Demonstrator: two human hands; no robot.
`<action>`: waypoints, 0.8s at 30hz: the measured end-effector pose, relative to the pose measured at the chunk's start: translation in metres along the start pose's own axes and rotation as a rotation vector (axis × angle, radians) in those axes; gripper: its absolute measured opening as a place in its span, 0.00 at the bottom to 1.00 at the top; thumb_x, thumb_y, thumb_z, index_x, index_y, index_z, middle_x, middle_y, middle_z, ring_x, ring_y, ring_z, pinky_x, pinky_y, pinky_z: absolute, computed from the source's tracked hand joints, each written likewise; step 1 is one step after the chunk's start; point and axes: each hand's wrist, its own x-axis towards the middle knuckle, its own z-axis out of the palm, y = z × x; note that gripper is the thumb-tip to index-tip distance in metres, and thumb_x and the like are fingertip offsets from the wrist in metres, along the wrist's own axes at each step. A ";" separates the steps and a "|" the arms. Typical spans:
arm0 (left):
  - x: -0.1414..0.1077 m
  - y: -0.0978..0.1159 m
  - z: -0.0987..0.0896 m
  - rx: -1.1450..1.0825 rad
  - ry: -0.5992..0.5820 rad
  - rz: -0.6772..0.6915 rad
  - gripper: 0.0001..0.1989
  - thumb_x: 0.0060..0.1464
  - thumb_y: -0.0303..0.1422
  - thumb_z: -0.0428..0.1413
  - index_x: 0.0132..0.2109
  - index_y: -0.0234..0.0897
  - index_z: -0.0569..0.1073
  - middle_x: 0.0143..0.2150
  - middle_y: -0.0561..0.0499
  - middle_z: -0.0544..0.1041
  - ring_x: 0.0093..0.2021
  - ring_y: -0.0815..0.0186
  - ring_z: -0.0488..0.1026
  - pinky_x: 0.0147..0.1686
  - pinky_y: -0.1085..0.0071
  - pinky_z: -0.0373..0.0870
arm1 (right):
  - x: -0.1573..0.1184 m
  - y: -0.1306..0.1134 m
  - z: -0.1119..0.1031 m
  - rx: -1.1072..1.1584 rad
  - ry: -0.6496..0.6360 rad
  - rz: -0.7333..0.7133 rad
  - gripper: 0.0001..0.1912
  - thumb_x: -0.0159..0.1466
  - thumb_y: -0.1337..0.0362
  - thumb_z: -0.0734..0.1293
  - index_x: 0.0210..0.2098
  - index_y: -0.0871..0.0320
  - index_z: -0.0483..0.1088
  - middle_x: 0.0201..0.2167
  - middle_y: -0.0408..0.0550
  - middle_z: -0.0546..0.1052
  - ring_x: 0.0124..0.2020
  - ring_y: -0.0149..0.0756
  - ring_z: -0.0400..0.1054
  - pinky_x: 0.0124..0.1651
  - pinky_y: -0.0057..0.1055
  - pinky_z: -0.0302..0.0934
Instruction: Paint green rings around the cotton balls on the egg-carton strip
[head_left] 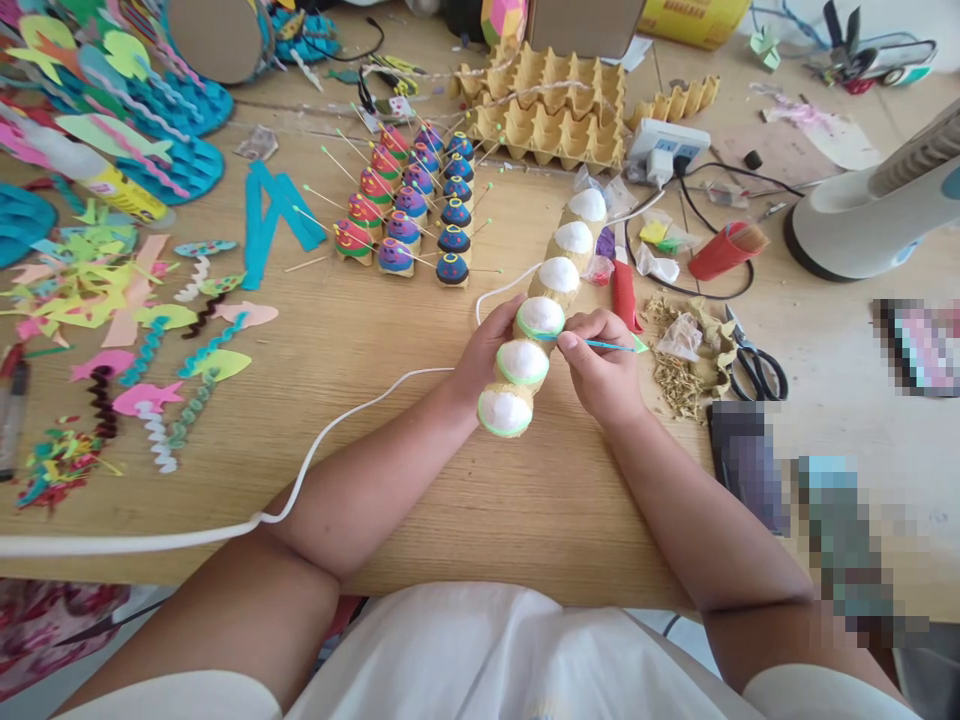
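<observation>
My left hand [486, 348] is wrapped round the side of an egg-carton strip [541, 318], its fingers partly hidden behind it. The strip runs in a slanting row of several cups with white domed tops. Light green rims edge the three domes nearest me; the farther ones are plain white. In my right hand [600, 362], a thin blue stick [606, 345] with a light green end is pinched between thumb and fingers. The stick's other end meets the rim of the third dome from the near end.
Painted cup rows with pins [403, 228] stand behind, left of the strip. Paper fish and scraps [157, 400] cover the left side. To the right lie scissors [757, 368], a phone [750, 465], a power strip [667, 145] and shavings [675, 380]. A white cable [315, 465] crosses my left arm.
</observation>
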 end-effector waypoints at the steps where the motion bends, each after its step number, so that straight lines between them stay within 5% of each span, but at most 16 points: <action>1: 0.001 0.000 -0.001 0.007 -0.010 -0.004 0.20 0.66 0.55 0.60 0.37 0.44 0.71 0.33 0.51 0.77 0.41 0.54 0.83 0.39 0.59 0.77 | 0.000 -0.001 0.001 -0.002 -0.001 -0.001 0.32 0.55 0.37 0.81 0.26 0.52 0.63 0.21 0.35 0.68 0.22 0.27 0.61 0.27 0.31 0.62; 15: 0.002 0.006 -0.002 -0.032 -0.024 -0.038 0.17 0.67 0.47 0.63 0.37 0.43 0.70 0.31 0.52 0.76 0.38 0.56 0.83 0.36 0.61 0.76 | 0.004 0.006 -0.007 0.053 0.005 -0.006 0.29 0.54 0.44 0.84 0.25 0.53 0.65 0.22 0.35 0.69 0.25 0.28 0.63 0.32 0.30 0.62; 24: 0.004 0.005 -0.006 0.029 -0.097 -0.041 0.20 0.66 0.55 0.61 0.39 0.43 0.71 0.28 0.52 0.74 0.31 0.59 0.81 0.28 0.66 0.72 | 0.003 0.004 -0.007 0.080 0.016 0.014 0.26 0.55 0.47 0.84 0.25 0.53 0.68 0.22 0.35 0.70 0.25 0.26 0.64 0.31 0.29 0.63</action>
